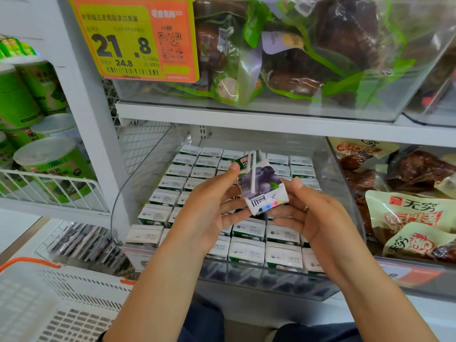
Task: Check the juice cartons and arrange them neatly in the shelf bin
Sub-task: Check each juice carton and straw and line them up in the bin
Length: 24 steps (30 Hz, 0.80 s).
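Observation:
A small juice carton (pixel 261 183) with a purple fruit picture and a white straw on its side is held tilted above the clear shelf bin (pixel 269 277). My left hand (pixel 209 208) holds its left side, thumb near the top edge. My right hand (pixel 313 213) holds its right and lower side with thumb and fingers. Below, several rows of like cartons (pixel 246 250) stand upright in the bin, white tops with printed dates facing up. My hands and the held carton hide the bin's middle cartons.
A white basket with orange handle (pixel 49 302) sits lower left. Green canisters (pixel 44 164) fill a wire rack at left. Snack bags (pixel 407 213) lie in the bin to the right. Above, a bin of bagged food (pixel 296 70) carries a yellow price tag (pixel 133 38).

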{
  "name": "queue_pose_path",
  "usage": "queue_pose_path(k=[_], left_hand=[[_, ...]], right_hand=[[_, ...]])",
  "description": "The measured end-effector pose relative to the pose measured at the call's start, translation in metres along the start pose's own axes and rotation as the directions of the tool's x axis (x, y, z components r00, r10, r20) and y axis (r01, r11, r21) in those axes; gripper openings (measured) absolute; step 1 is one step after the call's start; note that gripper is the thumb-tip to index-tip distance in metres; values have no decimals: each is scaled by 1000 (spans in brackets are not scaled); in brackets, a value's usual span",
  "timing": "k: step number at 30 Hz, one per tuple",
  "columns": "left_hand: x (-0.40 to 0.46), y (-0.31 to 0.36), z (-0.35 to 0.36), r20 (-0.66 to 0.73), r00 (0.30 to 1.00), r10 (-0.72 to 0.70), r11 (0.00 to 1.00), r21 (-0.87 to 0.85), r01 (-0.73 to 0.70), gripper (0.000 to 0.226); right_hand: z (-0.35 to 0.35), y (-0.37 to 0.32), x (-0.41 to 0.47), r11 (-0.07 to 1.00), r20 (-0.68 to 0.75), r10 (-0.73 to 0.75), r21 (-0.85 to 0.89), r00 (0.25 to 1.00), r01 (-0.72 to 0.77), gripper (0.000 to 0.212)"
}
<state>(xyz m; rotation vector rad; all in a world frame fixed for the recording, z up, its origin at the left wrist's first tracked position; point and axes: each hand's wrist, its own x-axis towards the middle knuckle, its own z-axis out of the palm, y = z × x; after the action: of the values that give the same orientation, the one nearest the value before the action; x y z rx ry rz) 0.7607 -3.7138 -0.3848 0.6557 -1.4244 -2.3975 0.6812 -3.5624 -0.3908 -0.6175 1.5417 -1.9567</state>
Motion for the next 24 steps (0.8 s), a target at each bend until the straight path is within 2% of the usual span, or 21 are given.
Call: queue_pose_path(k=[5,7,10,13,15,18,21,24], left_hand=[[0,0,1,18,1000,-20,999,-36,20,40],[0,0,1,12,1000,12,1000,10,-12,45],[-1,-3,1,-6,996,84,994,65,-84,50],[-1,-5,3,-35,992,119,990,83,-116,45],[-1,-5,5,-32,993,115,988,111,-111,43],[-1,-4,6,20,991,131,974,183,-132,47],[-4,-5,8,64,984,166,958,226,-176,52],[-3,-7,8,20,981,194,949,249,-193,43]], right_hand=[[-1,-2,-1,1000,10,-20,24,1000,19,39],[0,-1,-2,1000,22,-26,-10,999,27,35],[0,1,-2,996,0,-42,-73,999,42,46],[3,3,-2,987,-44,-123,-105,991,118,47],[4,4,-1,938,-67,-225,-284,972,197,52],[7,9,-3,792,-47,-359,-543,932,278,60],[8,13,-4,686,-19,-437,-653,899,320,64],[8,16,-3,641,11,-458,-688,889,339,66]])
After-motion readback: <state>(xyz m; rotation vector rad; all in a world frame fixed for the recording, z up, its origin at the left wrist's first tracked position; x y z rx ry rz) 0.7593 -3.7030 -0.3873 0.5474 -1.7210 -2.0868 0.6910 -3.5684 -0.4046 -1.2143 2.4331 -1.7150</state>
